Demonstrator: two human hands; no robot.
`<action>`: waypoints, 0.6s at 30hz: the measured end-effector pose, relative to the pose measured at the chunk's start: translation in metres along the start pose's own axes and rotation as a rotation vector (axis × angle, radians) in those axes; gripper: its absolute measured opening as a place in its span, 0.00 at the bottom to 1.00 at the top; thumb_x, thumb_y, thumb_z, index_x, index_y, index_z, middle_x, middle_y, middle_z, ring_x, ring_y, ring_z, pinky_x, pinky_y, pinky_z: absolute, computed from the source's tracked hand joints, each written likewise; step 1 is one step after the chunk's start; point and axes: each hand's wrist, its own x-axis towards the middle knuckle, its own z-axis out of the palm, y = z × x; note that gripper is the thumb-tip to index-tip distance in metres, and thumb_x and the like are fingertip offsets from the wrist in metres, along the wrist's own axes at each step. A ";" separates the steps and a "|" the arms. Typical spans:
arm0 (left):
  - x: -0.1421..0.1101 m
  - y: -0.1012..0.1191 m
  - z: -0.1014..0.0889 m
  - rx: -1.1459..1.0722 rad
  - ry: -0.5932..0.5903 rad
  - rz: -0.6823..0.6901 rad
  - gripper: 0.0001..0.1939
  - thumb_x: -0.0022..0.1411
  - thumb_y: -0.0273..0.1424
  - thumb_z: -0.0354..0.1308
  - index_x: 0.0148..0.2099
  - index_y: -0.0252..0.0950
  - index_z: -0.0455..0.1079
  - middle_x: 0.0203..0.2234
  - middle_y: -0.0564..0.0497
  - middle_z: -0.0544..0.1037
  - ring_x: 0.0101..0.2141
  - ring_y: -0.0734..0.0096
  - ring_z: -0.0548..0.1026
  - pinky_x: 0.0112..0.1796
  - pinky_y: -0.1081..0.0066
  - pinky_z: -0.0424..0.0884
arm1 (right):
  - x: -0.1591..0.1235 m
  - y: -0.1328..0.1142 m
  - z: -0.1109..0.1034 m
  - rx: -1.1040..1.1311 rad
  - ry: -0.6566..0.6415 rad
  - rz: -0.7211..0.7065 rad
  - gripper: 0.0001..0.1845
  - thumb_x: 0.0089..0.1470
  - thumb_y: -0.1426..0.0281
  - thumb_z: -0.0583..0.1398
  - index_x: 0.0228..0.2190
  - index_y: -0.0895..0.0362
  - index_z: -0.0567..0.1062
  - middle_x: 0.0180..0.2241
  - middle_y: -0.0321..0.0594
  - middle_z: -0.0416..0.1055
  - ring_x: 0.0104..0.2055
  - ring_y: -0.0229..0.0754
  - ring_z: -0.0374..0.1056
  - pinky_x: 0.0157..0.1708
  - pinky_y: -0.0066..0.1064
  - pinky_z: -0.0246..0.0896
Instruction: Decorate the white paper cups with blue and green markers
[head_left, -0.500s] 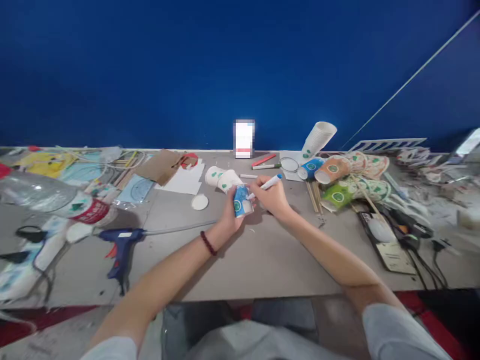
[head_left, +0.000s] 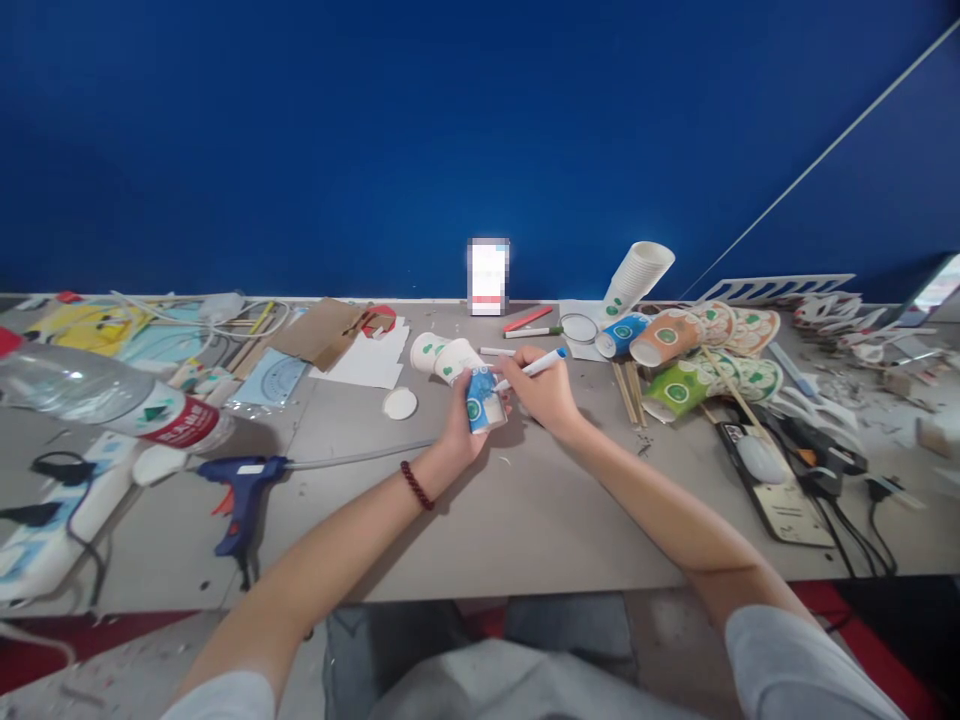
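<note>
My left hand is closed around a blue paper cup, tilted, with a pale area on its right side. My right hand pinches a white marker with a blue end; its lower tip is at or very near the cup's side, and I cannot tell whether they touch. Just behind the blue cup lie white paper cups with green print. A round white disc rests on the table left of my left hand.
On the left are a blue glue gun, a large plastic bottle and a power strip. Stacked white cups, an orange cup, a green cup and a phone with a mouse occupy the right. A lit screen stands behind.
The marker has shifted very slightly, its blue end a touch to the right. Both hands keep their grips and stay almost in place.
</note>
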 end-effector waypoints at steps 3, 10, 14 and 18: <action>-0.001 0.000 0.001 0.002 -0.004 0.004 0.17 0.64 0.45 0.61 0.40 0.35 0.75 0.25 0.51 0.80 0.24 0.71 0.77 0.29 0.72 0.74 | 0.000 0.000 0.000 -0.003 0.023 -0.035 0.22 0.57 0.57 0.61 0.18 0.51 0.61 0.15 0.33 0.66 0.33 0.49 0.80 0.23 0.27 0.62; 0.000 0.000 0.000 -0.001 0.013 0.001 0.17 0.66 0.45 0.59 0.40 0.35 0.75 0.26 0.51 0.81 0.23 0.71 0.78 0.27 0.73 0.73 | 0.001 0.002 0.000 -0.011 -0.008 0.007 0.21 0.55 0.59 0.62 0.18 0.50 0.60 0.15 0.33 0.65 0.28 0.47 0.78 0.20 0.27 0.62; 0.001 0.000 0.000 -0.007 0.008 -0.002 0.16 0.67 0.44 0.57 0.39 0.36 0.75 0.24 0.51 0.80 0.23 0.71 0.77 0.27 0.73 0.73 | 0.000 0.000 0.001 -0.005 0.036 -0.047 0.20 0.56 0.59 0.61 0.18 0.51 0.61 0.15 0.33 0.65 0.34 0.50 0.81 0.22 0.27 0.61; 0.000 0.000 0.001 -0.005 0.043 -0.010 0.17 0.69 0.43 0.55 0.39 0.35 0.76 0.24 0.51 0.80 0.22 0.71 0.77 0.27 0.72 0.73 | 0.000 0.000 0.001 -0.030 0.010 -0.032 0.21 0.55 0.61 0.61 0.17 0.51 0.58 0.14 0.31 0.62 0.26 0.45 0.76 0.21 0.27 0.58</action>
